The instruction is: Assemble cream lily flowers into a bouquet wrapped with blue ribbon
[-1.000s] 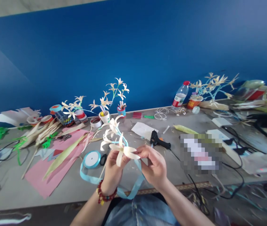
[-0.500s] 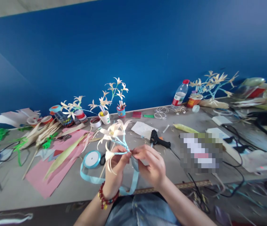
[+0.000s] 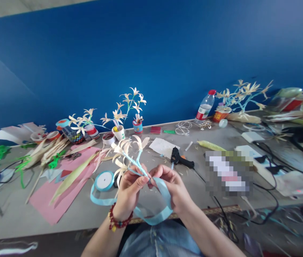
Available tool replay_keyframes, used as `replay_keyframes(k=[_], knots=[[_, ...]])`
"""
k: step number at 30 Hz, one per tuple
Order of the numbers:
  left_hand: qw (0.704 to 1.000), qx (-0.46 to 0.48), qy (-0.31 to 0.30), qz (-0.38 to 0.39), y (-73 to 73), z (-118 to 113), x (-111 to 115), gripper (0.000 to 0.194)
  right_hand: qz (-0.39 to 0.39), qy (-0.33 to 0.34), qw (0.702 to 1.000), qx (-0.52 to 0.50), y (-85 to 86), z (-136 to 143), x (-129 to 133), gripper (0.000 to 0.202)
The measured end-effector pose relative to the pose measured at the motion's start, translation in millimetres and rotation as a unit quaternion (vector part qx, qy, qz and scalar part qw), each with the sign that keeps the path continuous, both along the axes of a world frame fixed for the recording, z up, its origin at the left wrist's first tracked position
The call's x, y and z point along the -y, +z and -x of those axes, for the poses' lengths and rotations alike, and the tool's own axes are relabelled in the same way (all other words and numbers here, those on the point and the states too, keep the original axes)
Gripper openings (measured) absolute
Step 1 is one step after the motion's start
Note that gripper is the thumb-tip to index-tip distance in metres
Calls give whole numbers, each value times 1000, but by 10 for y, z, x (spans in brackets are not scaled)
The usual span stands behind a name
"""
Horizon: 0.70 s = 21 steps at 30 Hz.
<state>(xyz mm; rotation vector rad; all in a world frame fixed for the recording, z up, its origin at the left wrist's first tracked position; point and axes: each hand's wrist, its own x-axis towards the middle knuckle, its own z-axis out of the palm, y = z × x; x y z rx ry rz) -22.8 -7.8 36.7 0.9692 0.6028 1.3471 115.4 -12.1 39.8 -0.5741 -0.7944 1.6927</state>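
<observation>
Pinched in my left hand (image 3: 130, 191) are the blue-wrapped stems of a bunch of cream artificial flowers (image 3: 126, 151); the blossoms fan out up and to the left. My right hand (image 3: 171, 185) meets the left at the stem ends, its thumb and fingers closed on the light blue ribbon (image 3: 167, 205). From there the ribbon loops down below both hands and runs left to its spool (image 3: 104, 181), which lies flat on the table. The fingers hide the exact spot where ribbon and stems meet.
A black glue gun (image 3: 180, 159) with a cord lies right of my hands. Pink paper (image 3: 47, 203) and corn husks (image 3: 73, 175) spread at left. Along the wall stand a paper cup (image 3: 119, 134) with flowers, a pen holder (image 3: 138, 126) and a water bottle (image 3: 205, 107).
The flower bunch has turned in my left hand, its stems now more upright. The ribbon by my right hand has opened into a wider loop.
</observation>
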Motion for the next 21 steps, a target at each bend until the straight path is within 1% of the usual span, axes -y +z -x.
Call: replay_keyframes(k=[2, 4, 6, 7, 8, 9, 10, 12, 13, 14, 15, 16, 17, 18, 21], knots=[[1000, 3, -27, 1, 7, 7, -17, 19, 9, 27, 999, -16, -11, 2, -9, 31], [1000, 3, -30, 8, -5, -1, -30, 20, -11, 12, 1000, -7, -29, 2, -24, 32], [1000, -5, 8, 22, -33, -23, -32, 19, -66, -50, 996, 34, -51, -4, -37, 32], [999, -11, 36, 31, -50, -37, -27, 19, -107, -92, 988, 68, -61, -9, -41, 30], [997, -17, 66, 40, -65, -52, -20, 20, -156, -136, 972, 110, -69, -15, -43, 26], [995, -22, 92, 44, -77, -66, -11, 21, -210, -180, 948, 158, -75, -21, -42, 22], [992, -27, 112, 45, -85, -79, -1, 22, -264, -221, 915, 209, -78, -28, -39, 17], [989, -30, 136, 40, -88, -97, 16, 22, -359, -283, 839, 296, -74, -39, -30, 13], [989, -30, 142, 37, -85, -102, 22, 22, -394, -302, 805, 324, -71, -42, -26, 16], [988, -30, 145, 35, -80, -105, 27, 21, -420, -314, 780, 342, -67, -45, -23, 20], [988, -30, 146, 33, -76, -105, 31, 20, -438, -317, 764, 352, -66, -46, -20, 23], [988, -32, 146, 32, -73, -104, 34, 19, -446, -316, 758, 357, -68, -47, -17, 24], [988, -36, 147, 29, -73, -100, 37, 19, -443, -312, 761, 356, -75, -46, -14, 24], [988, -43, 148, 24, -75, -96, 42, 18, -432, -305, 773, 350, -84, -45, -10, 23], [985, -63, 158, 15, -81, -79, 59, 19, -377, -269, 829, 315, -114, -37, 9, 15]])
